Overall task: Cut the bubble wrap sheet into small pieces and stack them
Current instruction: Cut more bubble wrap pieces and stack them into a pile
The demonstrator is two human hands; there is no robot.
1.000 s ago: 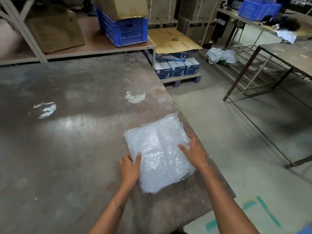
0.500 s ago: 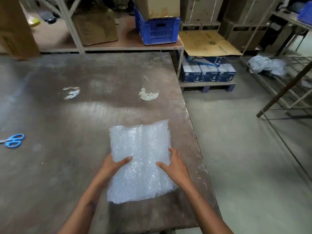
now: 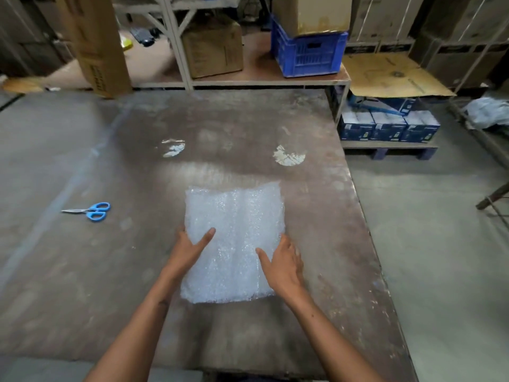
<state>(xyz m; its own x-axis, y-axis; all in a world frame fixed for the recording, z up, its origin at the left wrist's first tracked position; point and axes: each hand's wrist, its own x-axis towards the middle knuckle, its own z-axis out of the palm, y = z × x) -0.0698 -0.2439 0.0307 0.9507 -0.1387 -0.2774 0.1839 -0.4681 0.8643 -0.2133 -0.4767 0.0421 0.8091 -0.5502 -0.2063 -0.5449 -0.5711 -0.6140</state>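
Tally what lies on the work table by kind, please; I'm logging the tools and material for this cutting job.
Bubble wrap sheet: 1, with the left hand and right hand on its side edges
Scissors: 1, blue-handled, lying apart to the left
Tall cardboard box: 1, at the far edge
Total: 3

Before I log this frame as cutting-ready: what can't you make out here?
Head view only:
- Bubble wrap: one sheet or several layers, not resolvable.
- Left hand and right hand: fingers hidden at the wrap's edges.
- Scissors: blades small, whether parted unclear.
- Cardboard box: print blurred.
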